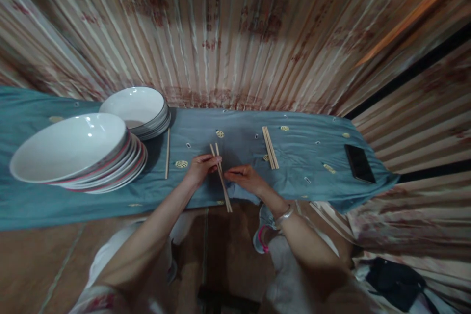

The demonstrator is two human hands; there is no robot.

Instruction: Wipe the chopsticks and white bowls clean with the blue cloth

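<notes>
Nearest, a silvery bracelet (pixel 285 213) sits on the right wrist. The right hand (pixel 248 179) is curled just beside a pair of chopsticks (pixel 225 191); whether its fingers touch them or close on anything cannot be told. The left hand (pixel 199 170) has its fingers clamped on that pair near the upper ends; the lower ends slant toward the wearer, past the near edge of the tabletop (pixel 235 122). Left of this hand lies a single chopstick (pixel 167 154). At far left, large white bowls (pixel 69 149) are stacked, the top one tilted. Right of the hands lie a chopstick bundle (pixel 270 148) and, well apart, a flat dark device (pixel 359 163). Farther back, smaller bowls (pixel 134 108) are stacked before a patterned curtain (pixel 235 34).
</notes>
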